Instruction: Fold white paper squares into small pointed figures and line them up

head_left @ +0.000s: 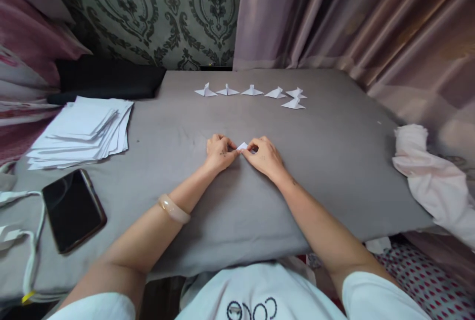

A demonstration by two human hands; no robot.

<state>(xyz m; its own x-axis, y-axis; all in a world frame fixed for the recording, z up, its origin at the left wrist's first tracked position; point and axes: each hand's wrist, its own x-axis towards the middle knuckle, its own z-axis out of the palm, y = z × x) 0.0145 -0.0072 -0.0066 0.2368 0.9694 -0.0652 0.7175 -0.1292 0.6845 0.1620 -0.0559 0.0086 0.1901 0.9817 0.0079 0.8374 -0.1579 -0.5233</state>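
Observation:
A small folded piece of white paper (pixel 243 146) lies low over the middle of the grey cloth, pinched from both sides. My left hand (pixel 221 153) grips its left edge between thumb and fingers. On the other side, my right hand (pixel 265 156) has thumb and forefinger closed on the right part. The fingers cover much of the paper, so its full shape is hidden. Beyond my hands, several folded white paper birds (pixel 252 90) stand in a row towards the back of the table.
At the left lies a stack of white paper sheets (pixel 83 129), with a black folded cloth (pixel 111 78) behind. A phone (pixel 74 210) and white cables (pixel 31 255) rest nearer on the left. Bunched pale fabric (pixel 430 171) hangs over the right edge. Curtains (pixel 319 13) border the table.

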